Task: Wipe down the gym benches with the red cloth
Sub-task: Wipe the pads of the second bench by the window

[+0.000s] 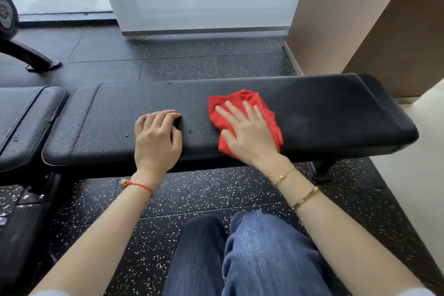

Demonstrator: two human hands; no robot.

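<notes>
The right hand [249, 132] lies flat, fingers spread, its open grip pressing the red cloth [242, 106] onto the black padded desk [336, 113], right of its middle. The left hand [156, 137] holds nothing; its fingers curl loosely and rest on the pad just beside the cloth, bracing. A faint dull smear shows on the pad to the right of the cloth. A second padded section [26, 122] sits at the left, untouched by either hand. Wiping looks partway through, with much of the surface likely left.
</notes>
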